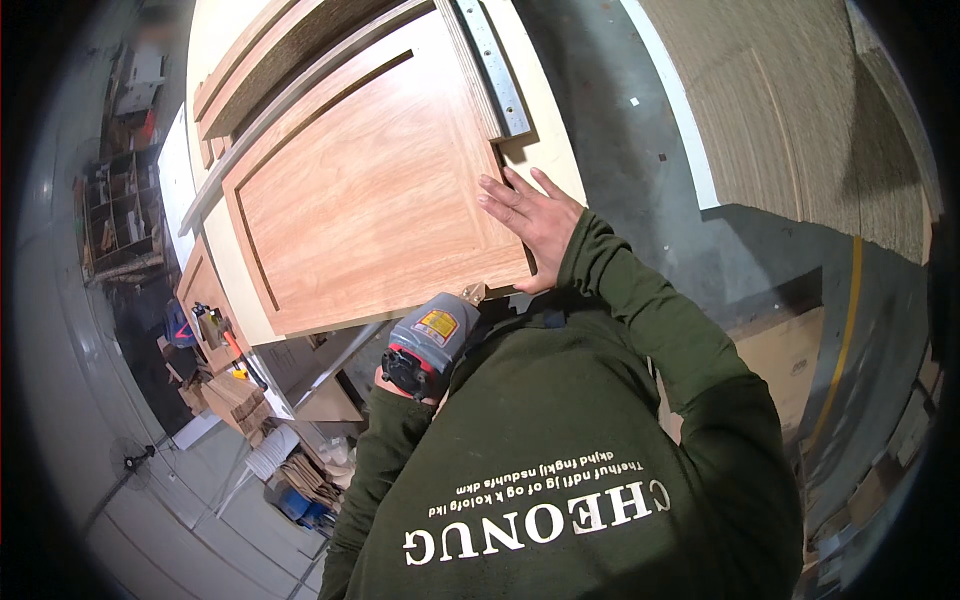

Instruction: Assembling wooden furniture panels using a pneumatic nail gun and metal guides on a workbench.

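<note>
A light wood panel door (370,190) with a raised frame and dark grooves lies on a pale board on the workbench. My right hand (540,215) rests flat on its near right corner, fingers spread. A grey nail gun (430,335) with a yellow label and a black and red end cap is at the door's near edge, its nose close to the corner by my right hand. My left hand (384,383) grips the nail gun. The tool's body hides most of its fingers. Whether the nose touches the wood I cannot tell.
A metal strip (490,65) with holes lies on a wooden batten at the door's right. Long wooden rails (270,70) lie along its far left side. Big wood-grain boards (780,120) stand at the right. An orange-handled tool (235,345) lies on a lower surface at left.
</note>
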A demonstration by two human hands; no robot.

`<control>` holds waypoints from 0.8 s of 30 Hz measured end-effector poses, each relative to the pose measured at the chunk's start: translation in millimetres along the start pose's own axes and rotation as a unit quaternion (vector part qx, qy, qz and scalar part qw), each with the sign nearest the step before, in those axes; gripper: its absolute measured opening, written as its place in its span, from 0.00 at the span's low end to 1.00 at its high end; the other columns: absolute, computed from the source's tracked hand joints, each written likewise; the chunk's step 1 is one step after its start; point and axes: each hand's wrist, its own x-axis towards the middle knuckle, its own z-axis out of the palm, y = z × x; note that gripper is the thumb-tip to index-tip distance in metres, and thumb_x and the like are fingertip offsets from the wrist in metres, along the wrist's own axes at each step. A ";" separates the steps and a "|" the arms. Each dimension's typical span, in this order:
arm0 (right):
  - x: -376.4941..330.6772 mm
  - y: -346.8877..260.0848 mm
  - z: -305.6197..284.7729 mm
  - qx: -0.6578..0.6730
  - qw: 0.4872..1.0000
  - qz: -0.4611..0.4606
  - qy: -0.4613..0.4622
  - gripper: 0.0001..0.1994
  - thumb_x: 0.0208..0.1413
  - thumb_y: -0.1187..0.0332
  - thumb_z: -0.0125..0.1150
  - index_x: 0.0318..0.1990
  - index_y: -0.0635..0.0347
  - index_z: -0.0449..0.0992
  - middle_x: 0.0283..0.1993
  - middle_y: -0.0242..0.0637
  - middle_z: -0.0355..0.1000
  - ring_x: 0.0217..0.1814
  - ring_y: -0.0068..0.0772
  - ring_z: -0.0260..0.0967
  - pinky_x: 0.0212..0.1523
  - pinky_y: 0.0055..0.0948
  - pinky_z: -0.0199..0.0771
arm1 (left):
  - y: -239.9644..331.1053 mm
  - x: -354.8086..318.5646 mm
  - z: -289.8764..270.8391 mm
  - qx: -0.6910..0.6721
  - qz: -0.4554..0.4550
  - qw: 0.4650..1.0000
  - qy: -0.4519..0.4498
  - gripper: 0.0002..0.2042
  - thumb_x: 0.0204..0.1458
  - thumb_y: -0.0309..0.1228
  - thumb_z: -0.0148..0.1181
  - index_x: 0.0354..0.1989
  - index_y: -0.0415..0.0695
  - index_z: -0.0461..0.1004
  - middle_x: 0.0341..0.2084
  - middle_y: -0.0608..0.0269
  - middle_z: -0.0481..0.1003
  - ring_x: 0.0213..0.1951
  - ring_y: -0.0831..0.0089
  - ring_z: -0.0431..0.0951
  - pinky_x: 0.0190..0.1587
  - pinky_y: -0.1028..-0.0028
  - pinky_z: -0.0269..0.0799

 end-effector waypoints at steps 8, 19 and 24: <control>1.0 -1.2 -1.9 -0.021 1.000 0.004 -0.011 0.52 0.24 0.49 0.65 0.60 0.59 0.47 0.65 0.40 0.40 0.67 0.43 0.38 0.64 0.45 0.39 | -13.1 -3.2 20.3 -0.058 -0.054 0.994 -0.075 0.17 0.42 0.34 0.51 0.43 0.47 0.70 0.41 0.61 0.72 0.43 0.64 0.71 0.43 0.69 0.68; -18.7 -6.0 1.5 -0.007 0.998 0.067 0.009 0.50 0.30 0.47 0.63 0.61 0.58 0.45 0.65 0.38 0.41 0.67 0.33 0.39 0.65 0.41 0.32 | 16.6 26.7 -34.9 -0.037 0.036 0.997 0.050 0.23 0.41 0.34 0.54 0.49 0.45 0.64 0.46 0.56 0.67 0.49 0.59 0.66 0.51 0.64 0.62; -21.6 -5.9 1.6 0.000 0.998 0.065 0.018 0.49 0.30 0.47 0.63 0.60 0.58 0.46 0.65 0.38 0.42 0.67 0.32 0.39 0.66 0.40 0.31 | 31.5 54.6 -63.5 -0.103 0.031 0.994 0.014 0.23 0.37 0.32 0.57 0.47 0.44 0.66 0.43 0.55 0.68 0.48 0.58 0.67 0.50 0.66 0.63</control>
